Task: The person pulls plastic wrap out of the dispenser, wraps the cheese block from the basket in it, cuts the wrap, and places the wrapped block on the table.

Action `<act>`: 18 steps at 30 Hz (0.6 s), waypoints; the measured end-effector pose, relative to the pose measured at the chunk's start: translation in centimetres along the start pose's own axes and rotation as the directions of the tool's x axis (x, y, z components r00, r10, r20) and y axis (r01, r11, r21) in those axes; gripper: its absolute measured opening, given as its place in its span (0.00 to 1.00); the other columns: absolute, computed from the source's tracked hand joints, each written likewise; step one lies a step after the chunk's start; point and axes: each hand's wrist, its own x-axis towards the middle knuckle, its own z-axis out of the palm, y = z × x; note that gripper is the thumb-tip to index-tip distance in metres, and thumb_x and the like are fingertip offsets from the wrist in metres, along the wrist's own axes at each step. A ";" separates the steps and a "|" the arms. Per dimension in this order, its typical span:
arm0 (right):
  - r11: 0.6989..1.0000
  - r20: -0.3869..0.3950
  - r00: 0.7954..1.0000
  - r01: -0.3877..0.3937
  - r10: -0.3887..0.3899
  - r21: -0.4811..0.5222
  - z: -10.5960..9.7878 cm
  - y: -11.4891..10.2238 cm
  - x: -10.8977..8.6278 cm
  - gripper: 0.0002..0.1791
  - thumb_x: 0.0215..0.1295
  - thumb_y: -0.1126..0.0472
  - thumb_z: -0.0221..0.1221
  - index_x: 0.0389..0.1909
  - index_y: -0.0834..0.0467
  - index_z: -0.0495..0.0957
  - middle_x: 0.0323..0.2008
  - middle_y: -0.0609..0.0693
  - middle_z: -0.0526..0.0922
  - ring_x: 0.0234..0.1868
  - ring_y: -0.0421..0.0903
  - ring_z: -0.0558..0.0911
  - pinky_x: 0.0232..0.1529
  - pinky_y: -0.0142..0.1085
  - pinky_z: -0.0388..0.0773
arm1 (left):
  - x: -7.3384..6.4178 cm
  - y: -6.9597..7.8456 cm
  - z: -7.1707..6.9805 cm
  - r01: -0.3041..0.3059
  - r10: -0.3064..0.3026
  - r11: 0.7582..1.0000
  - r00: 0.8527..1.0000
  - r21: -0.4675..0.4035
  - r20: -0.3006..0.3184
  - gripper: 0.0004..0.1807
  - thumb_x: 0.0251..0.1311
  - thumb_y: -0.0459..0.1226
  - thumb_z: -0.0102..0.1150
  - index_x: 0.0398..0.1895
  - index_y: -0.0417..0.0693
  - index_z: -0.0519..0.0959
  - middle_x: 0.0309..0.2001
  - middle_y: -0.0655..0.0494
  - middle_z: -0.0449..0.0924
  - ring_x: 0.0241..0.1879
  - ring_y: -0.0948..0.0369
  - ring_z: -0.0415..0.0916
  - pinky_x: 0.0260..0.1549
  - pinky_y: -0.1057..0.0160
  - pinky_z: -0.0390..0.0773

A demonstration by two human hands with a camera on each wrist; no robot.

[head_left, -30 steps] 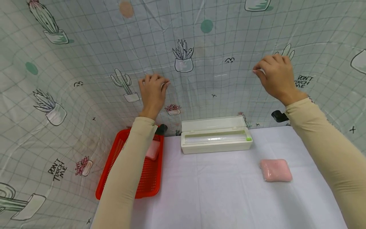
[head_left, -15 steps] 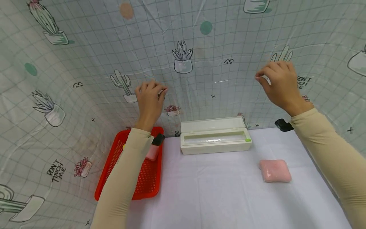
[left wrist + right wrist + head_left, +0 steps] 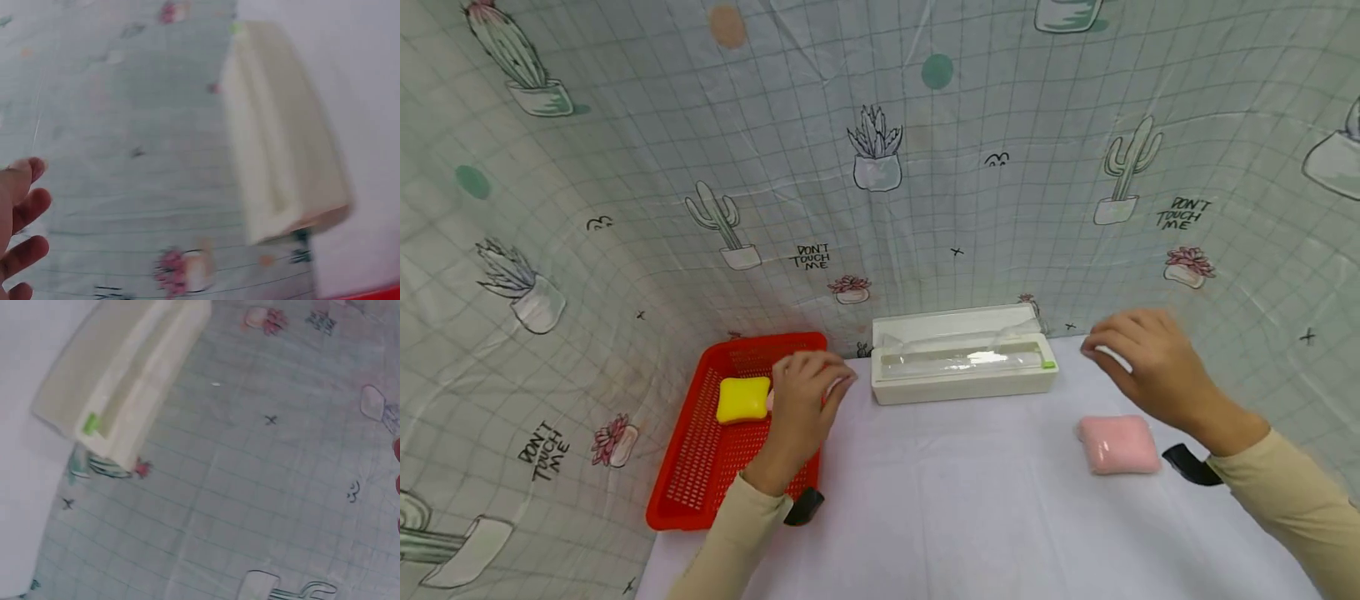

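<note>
A white plastic wrap dispenser point(image 3: 962, 388) stands at the back of the table, its lid raised. Clear plastic wrap point(image 3: 955, 360) lies in and over it, glinting. My left hand point(image 3: 801, 408) is over the right side of the red basket, thumb and fingers pinching the film's edge; a thin film line runs up from the fingertips point(image 3: 37, 166) in the left wrist view. On the other side my right hand point(image 3: 1157, 371) pinches the film, above and behind a pink pillow-shaped block point(image 3: 1118, 445). Between the hands the sheet is nearly invisible.
The red perforated basket point(image 3: 658, 492) sits at the left, holding a yellow pillow-shaped block point(image 3: 742, 400) and a pink one mostly hidden by my left hand. A cactus-print curtain point(image 3: 925, 208) rises right behind the dispenser.
Both hands have come down from high before the curtain to a low level near the table, still pinching. The film has slackened over the dispenser, and the yellow block has come into full view.
</note>
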 end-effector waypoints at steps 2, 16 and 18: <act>1.000 0.044 0.999 -0.005 0.004 0.026 0.4 -1.1 -2.6 0.31 0.87 0.45 0.42 0.32 0.59 0.84 0.34 0.52 0.84 0.39 0.55 0.80 0.46 0.47 0.68 | -2.5 0.3 1.0 0.005 -0.004 1.000 0.996 -0.008 0.094 0.05 0.60 0.33 0.76 0.37 0.49 0.89 0.44 0.54 0.85 0.51 0.51 0.76 0.55 0.42 0.68; 0.922 0.610 0.791 -0.273 0.053 0.274 3.5 -8.8 -16.1 0.20 0.51 0.65 0.78 0.29 0.42 0.77 0.30 0.26 0.73 0.32 0.28 0.67 0.31 0.30 0.68 | -14.9 1.0 5.5 -0.118 0.141 0.990 0.747 -0.079 0.650 0.04 0.69 0.39 0.68 0.35 0.58 0.88 0.35 0.71 0.78 0.38 0.70 0.70 0.47 0.66 0.72; 0.917 0.620 0.784 -0.273 0.036 0.291 3.9 -9.4 -17.0 0.20 0.51 0.65 0.78 0.28 0.42 0.77 0.30 0.26 0.73 0.32 0.27 0.66 0.32 0.30 0.68 | -15.7 1.1 5.9 -0.151 0.163 0.986 0.748 -0.073 0.644 0.04 0.68 0.38 0.69 0.35 0.58 0.87 0.35 0.71 0.78 0.37 0.70 0.69 0.46 0.67 0.71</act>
